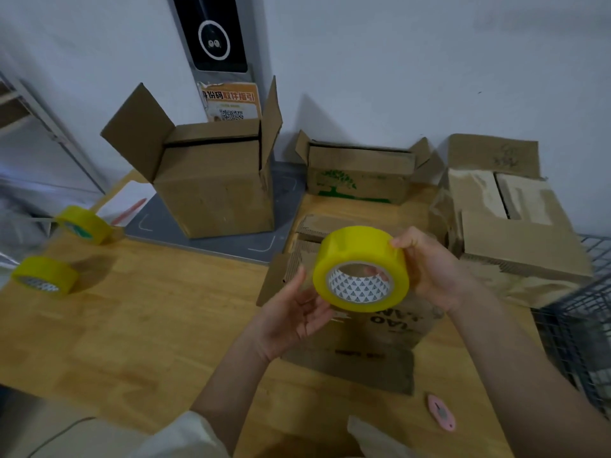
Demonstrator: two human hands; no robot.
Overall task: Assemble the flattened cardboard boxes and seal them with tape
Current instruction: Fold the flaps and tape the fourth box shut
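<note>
we saw the wooden tabletop carrying an upright open box at the back and a flattened cardboard box lying under our hands. above that flat box we held a yellow tape roll, the right hand gripping its far side with curled fingers, the left hand touching its near edge with fingers spread.

Head view, the only one I have, looking forward and down over the wooden table.

I look from the person's head, close above the near edge of the table, facing the white wall behind it. Wide-angle bending curves the table's edges. Both forearms enter from below, the hands near mid-frame. Beyond the table's far edge, the upright box stands against the wall.
</note>
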